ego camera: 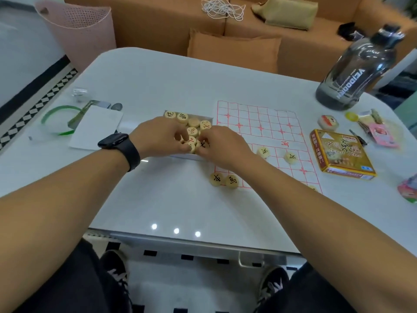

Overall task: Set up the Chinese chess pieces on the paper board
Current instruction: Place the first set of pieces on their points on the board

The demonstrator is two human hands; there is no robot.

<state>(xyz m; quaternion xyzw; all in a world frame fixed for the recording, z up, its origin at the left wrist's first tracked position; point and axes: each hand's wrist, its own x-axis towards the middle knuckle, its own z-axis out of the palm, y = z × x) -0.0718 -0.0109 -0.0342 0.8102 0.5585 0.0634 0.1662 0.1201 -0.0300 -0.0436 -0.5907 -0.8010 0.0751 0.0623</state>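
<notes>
Two hands dig in a tray of chess pieces on the white counter point(158, 82).
The board point(266, 123) lies right of the middle, near the far edge. The tray point(191, 155) touches its left edge. Left hand point(158, 136) and right hand point(221, 143) have fingers curled on pieces point(194, 123) there; the grip is hidden. Four pieces sit along the board's near part.
</notes>
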